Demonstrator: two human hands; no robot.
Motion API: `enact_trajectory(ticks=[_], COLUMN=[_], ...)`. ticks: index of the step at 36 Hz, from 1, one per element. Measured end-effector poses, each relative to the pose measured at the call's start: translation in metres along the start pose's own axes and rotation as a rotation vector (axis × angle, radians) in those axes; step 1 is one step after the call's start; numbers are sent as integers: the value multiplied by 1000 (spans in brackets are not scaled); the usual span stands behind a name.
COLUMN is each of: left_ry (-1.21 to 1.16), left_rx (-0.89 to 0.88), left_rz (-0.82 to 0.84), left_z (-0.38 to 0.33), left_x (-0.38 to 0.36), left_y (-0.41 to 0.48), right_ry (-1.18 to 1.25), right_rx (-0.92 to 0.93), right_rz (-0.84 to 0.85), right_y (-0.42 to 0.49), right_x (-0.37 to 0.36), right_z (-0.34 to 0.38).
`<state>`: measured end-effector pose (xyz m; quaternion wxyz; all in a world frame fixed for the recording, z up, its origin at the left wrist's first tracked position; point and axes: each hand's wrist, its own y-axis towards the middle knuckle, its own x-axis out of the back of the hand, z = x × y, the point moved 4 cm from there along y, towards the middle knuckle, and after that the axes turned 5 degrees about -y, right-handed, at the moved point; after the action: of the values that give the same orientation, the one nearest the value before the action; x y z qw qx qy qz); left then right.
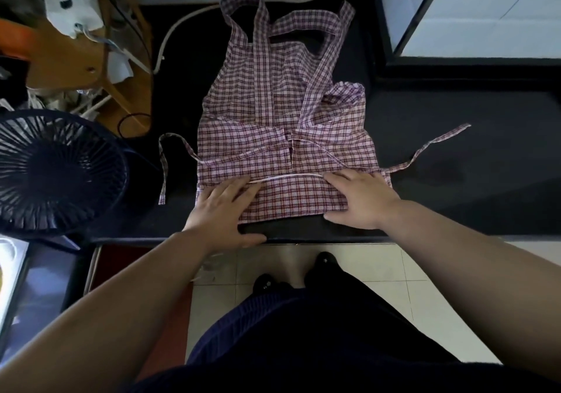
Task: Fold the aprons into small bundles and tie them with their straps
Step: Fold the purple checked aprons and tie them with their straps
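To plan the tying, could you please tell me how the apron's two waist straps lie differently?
The left strap loops round and runs back toward the near edge of the counter; the right strap trails away from it. The left strap bends sharply; the right strap lies stretched out. Both are checked and unheld.

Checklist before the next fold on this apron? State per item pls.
1. Left hand flat on the near fold of the apron: ok.
2. Right hand flat on the same fold: ok.
3. Left strap lying free on the counter: ok.
4. Right strap free, trailing out sideways: ok.
5. Cloth smooth ahead of the fold: not ok, bunched on its right side.
6. Fan next to the left strap, running or not: cannot tell.
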<state>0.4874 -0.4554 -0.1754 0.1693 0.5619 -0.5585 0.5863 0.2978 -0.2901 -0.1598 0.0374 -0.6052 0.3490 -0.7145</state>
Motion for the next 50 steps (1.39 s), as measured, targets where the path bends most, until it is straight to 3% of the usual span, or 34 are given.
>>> enact_trajectory(ticks=[4, 9, 11, 14, 17, 19, 24, 27, 30, 34, 37, 42, 45, 48, 50], left_ry=[-35, -252, -246, -188, -49, 32, -94, -281, -372, -352, -422, -597, -639, -514, -404], left_rx=[-20, -53, -54, -11, 13, 7, 85, 175, 310, 346, 390, 457, 438, 438, 454], left_rz=[-23, -182, -217, -265, -183, -74, 47, -71, -352, -460, -410, -197, -164, -118, -108], left_z=[-6, -15, -16, -19, -20, -15, 12, 24, 28, 21, 29, 44, 50, 51, 49], left_x=[-7, -15, -19, -13, 0, 5, 7, 11, 28, 57, 73, 79, 73, 66, 63], left_y=[-8, -18, -20, -19, -10, 0, 9, 8, 13, 32, 60, 98, 109, 112, 111], right_ry=[112, 140, 155, 200, 246, 195, 105, 190, 288, 552, 617, 483, 484, 703, 733], right_rx=[-40, -50, -40, -110, -278, -367, -557, -684, -591, -520, -549, -532, -563, -720, -780], right_rz=[-6, -45, -29, -134, -205, -148, -122, -191, -348, -552, -423, -155, -205, -374, -384], right_y=[-10, -20, -23, -23, -23, -20, -20, -22, -15, 2, 24, 58, 70, 68, 65], right_x=[1, -8, -12, -10, -8, -8, 3, 12, 27, 57, 71, 83, 86, 90, 90], right_z=[5, 8, 10, 9, 3, -4, -26, -43, -45, -52, -66, -79, -84, -93, -98])
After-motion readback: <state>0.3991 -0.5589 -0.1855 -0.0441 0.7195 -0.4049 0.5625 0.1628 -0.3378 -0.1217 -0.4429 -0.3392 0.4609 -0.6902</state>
